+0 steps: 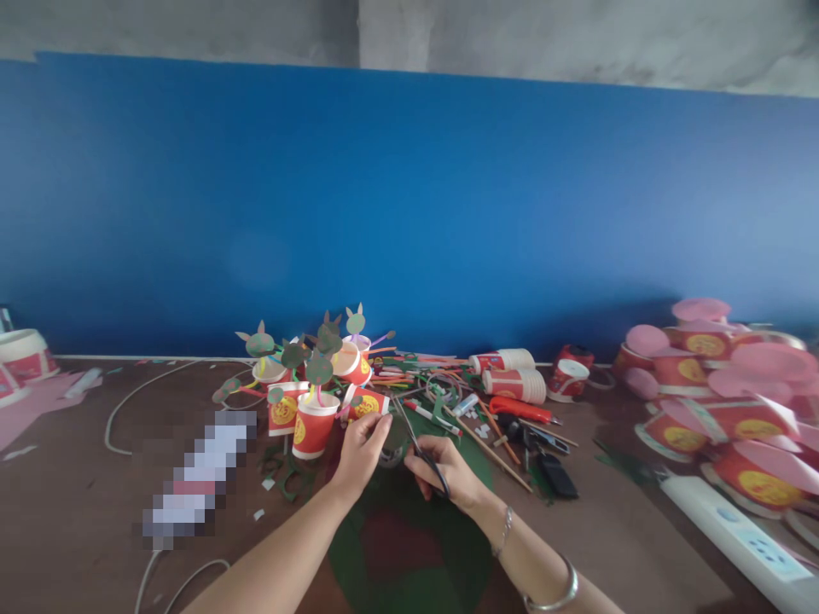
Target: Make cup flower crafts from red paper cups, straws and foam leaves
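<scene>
My right hand (448, 473) holds a pair of scissors (413, 435), fingers in the dark handles and blades pointing up and away. To its left, my left hand (362, 448) is closed in a pinch near the scissor tips; whatever lies between its fingertips is too small to make out. Between the hands a roll of tape (392, 456) is partly visible. Dark green paper (409, 567) lies under both hands. Just beyond my left hand stand red paper cups (316, 426) with green paper heads (320, 368) and coloured stems.
Stacked paper cups (512, 385) lie behind a red-handled tool (521, 410), markers (435, 418) and a wooden stick (492, 452). Cups with pink paper discs (755, 371) crowd the right, near a white power strip (735, 529). A blurred-out device (201, 477) with a cable is on the left.
</scene>
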A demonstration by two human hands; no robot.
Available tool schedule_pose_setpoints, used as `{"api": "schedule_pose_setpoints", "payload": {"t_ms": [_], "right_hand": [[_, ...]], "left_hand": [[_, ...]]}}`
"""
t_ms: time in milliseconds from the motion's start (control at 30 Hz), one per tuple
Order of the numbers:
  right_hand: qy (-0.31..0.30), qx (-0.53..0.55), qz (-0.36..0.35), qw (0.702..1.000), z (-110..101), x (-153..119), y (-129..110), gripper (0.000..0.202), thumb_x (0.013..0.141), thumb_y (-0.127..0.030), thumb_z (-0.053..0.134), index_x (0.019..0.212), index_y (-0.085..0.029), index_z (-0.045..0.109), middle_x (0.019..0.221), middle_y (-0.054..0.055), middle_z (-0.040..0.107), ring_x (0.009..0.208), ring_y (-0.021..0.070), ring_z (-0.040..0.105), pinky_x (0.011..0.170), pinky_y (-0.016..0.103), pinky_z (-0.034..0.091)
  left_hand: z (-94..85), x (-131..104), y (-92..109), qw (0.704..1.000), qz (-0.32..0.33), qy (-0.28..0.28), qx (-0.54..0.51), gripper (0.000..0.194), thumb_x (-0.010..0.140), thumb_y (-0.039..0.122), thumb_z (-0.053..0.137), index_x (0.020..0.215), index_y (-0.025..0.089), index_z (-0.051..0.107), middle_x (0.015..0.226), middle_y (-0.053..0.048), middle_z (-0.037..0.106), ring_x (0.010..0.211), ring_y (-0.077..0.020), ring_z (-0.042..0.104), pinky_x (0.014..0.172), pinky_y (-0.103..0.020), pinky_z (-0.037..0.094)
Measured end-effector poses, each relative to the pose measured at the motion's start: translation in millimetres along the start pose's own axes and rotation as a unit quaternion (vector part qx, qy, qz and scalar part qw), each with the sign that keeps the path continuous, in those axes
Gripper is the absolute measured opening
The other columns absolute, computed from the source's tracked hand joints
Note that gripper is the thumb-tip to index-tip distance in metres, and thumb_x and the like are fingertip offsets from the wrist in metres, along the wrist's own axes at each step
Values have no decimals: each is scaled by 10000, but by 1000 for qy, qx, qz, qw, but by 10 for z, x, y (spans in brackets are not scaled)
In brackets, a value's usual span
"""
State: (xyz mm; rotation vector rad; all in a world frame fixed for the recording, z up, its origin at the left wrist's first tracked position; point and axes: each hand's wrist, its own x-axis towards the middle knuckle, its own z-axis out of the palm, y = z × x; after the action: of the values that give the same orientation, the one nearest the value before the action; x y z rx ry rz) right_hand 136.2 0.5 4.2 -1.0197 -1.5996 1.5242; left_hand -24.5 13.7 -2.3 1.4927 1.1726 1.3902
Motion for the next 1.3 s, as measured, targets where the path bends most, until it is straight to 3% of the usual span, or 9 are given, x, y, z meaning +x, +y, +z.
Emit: {"api": "schedule_pose_setpoints", "payload": {"t_ms": [233, 433, 767, 1067, 1300], "right_hand": [[11, 5, -11, 1000, 1, 23, 16, 327, 675, -458, 653, 648, -161, 519, 373, -69, 471, 306, 62, 401, 334, 169, 280], [53, 14, -32, 998, -19, 51, 63, 332, 684, -463, 653, 655, -162, 516, 371, -62, 486, 304, 61, 395, 334, 170, 267], [40, 7, -41, 998, -29, 17, 30, 371, 701, -518, 628, 708, -157, 541, 434, -41, 526, 369, 73, 443, 372, 180, 299], [36, 10, -33, 999, -35, 30, 45, 356, 679, -493, 647, 638, -167, 508, 375, -68, 463, 314, 63, 389, 341, 178, 270], [33, 10, -23, 999, -24, 33, 29, 313, 687, -445, 637, 636, -163, 512, 352, -71, 458, 301, 57, 373, 340, 173, 254]], "left_hand": [[7, -17, 15, 1000, -13, 0, -21, 385, 821, 416, 483, 561, 190, 310, 557, 60, 246, 537, -86, 251, 500, -223, 231], [40, -58, 27, 997, -43, -58, -30, 370, 806, 441, 497, 571, 169, 413, 540, 54, 348, 533, -88, 330, 510, -214, 269], [39, -51, 38, 995, -31, -86, -33, 349, 808, 448, 480, 613, 159, 474, 564, 43, 413, 540, -96, 366, 524, -216, 295], [14, -43, 23, 995, -32, -82, -45, 330, 811, 410, 491, 603, 154, 471, 561, 44, 399, 540, -89, 353, 512, -207, 287], [23, -45, 26, 998, -29, -43, -41, 375, 809, 427, 480, 560, 179, 348, 540, 59, 310, 520, -79, 292, 488, -209, 256]]}}
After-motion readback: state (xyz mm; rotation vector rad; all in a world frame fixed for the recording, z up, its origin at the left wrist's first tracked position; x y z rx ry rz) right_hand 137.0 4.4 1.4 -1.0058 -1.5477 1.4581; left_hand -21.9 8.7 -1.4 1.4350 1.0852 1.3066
